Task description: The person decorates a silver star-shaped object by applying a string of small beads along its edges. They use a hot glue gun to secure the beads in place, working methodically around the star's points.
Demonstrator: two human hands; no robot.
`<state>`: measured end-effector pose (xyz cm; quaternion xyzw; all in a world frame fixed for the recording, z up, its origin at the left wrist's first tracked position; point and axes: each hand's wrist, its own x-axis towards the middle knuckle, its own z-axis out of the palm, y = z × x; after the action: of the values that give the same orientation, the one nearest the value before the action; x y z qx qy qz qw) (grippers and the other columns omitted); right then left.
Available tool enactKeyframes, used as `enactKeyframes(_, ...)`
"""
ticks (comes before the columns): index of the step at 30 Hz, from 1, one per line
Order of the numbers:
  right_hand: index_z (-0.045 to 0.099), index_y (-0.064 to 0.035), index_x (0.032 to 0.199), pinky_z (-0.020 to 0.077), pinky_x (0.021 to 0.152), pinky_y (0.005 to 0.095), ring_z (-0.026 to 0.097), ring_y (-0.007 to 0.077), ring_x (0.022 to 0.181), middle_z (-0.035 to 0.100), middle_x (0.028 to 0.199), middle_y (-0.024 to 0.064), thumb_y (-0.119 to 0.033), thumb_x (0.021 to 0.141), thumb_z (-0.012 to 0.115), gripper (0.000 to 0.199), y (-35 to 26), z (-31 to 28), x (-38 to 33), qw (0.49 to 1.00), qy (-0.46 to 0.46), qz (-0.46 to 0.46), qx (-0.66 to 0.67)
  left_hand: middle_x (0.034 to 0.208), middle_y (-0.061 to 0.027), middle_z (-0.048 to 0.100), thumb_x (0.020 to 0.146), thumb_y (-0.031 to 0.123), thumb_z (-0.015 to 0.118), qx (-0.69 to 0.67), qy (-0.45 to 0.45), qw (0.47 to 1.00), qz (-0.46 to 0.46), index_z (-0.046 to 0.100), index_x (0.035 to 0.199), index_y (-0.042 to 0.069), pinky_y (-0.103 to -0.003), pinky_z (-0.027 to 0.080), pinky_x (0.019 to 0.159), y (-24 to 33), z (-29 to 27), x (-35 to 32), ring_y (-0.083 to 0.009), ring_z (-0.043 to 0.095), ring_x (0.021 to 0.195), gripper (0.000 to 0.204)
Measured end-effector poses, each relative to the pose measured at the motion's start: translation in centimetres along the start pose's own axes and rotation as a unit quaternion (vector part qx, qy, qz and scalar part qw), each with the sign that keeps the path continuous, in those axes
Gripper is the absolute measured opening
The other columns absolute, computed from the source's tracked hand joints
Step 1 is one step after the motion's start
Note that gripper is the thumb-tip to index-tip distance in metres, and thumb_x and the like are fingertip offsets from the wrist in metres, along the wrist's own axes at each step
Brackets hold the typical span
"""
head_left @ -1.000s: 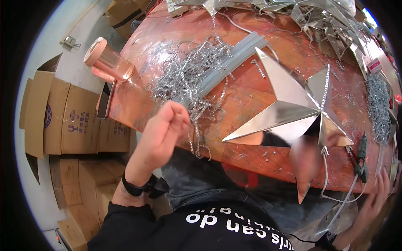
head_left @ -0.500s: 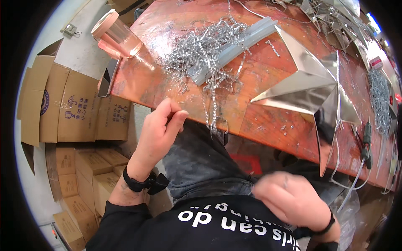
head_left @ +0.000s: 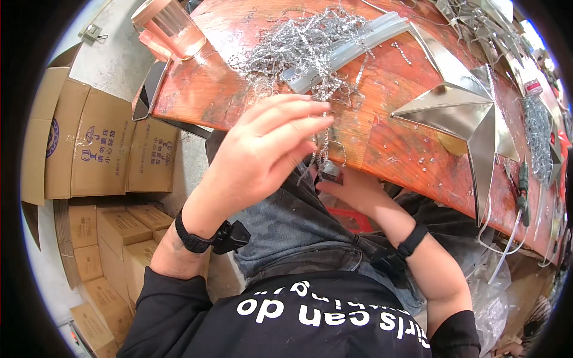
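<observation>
My left hand (head_left: 268,143) is raised at the table's near edge, fingers stretched out and slightly apart. Its fingertips are beside strands of silver bead chain (head_left: 323,140) hanging over the edge; whether they touch cannot be made out. These strands come from a tangled silver heap (head_left: 304,45) on the table. Below the edge, over my lap, is my right hand (head_left: 355,190), thumb pointing left near the strand ends. Its other fingers are mostly hidden. Translucent sticks (head_left: 343,56) lie partly beneath the heap. To the right rests a shiny metallic star (head_left: 456,107).
A lidded clear cup (head_left: 173,33) stands at the table's (head_left: 376,143) far left. A dark green tool (head_left: 523,194) with a pale cord hangs near the right edge. More silver strands (head_left: 537,137) lie far right. Cardboard boxes (head_left: 101,143) are stacked on the left.
My left hand has moved right and up to the hanging strands, its curled fingers now stretched out. From beside my body, my right hand has reached forward and left to below the table edge.
</observation>
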<state>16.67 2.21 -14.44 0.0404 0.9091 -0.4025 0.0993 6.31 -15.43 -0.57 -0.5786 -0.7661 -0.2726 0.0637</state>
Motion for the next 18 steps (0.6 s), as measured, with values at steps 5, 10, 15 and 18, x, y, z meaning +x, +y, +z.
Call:
enactKeyframes(5, 0.060, -0.0007, 0.089, 0.0449, 0.067, 0.0325, 0.056, 0.0190, 0.070, 0.059, 0.074, 0.0092, -0.028, 0.086, 0.063, 0.027, 0.1, -0.5, -1.8, 0.981, -0.048, -0.002, 0.188, 0.136, -0.0052, 0.051, 0.081, 0.022, 0.062, 0.067, -0.110, 0.989, 0.072, 0.054, 0.130, 0.010, -0.041, 0.039, 0.103, -0.9, 1.4, 0.8, -0.0272, 0.047, 0.126, 0.050)
enactKeyframes(10, 0.067, 0.0003, 0.097, 0.0453, 0.064, 0.0228, 0.054, 0.0063, 0.067, 0.062, 0.073, 0.0018, -0.013, 0.091, 0.058, 0.017, -2.8, -6.6, -10.4, 0.941, -0.098, 0.080, 0.313, 0.139, -0.0044, 0.048, 0.088, 0.024, 0.054, 0.154, -0.144, 0.975, 0.070, 0.047, 0.136, 0.015, -0.038, 0.042, 0.101, -2.9, 1.0, 2.0, -0.0261, 0.046, 0.127, 0.050)
enactKeyframes(15, 0.070, -0.0041, 0.094, 0.0487, 0.060, 0.0279, 0.062, 0.0194, 0.062, 0.066, 0.073, 0.0075, -0.012, 0.077, 0.072, 0.018, -5.1, -11.4, -17.8, 0.986, -0.029, -0.005, 0.165, 0.135, -0.0055, 0.051, 0.089, 0.020, 0.054, 0.160, -0.099, 0.981, 0.041, 0.051, 0.133, 0.013, -0.038, 0.042, 0.098, -4.2, 1.2, 3.4, -0.0267, 0.050, 0.122, 0.044)
enactKeyframes(18, 0.069, -0.0043, 0.090, 0.0474, 0.056, 0.0280, 0.059, 0.0188, 0.058, 0.069, 0.077, 0.0058, -0.010, 0.070, 0.076, 0.022, -6.2, -13.4, -20.4, 0.991, 0.022, -0.032, 0.127, 0.124, -0.0062, 0.060, 0.087, 0.014, 0.058, 0.201, -0.043, 0.978, 0.040, 0.059, 0.123, 0.008, -0.038, 0.044, 0.093, -3.2, 0.9, 4.0, -0.0270, 0.055, 0.113, 0.037)
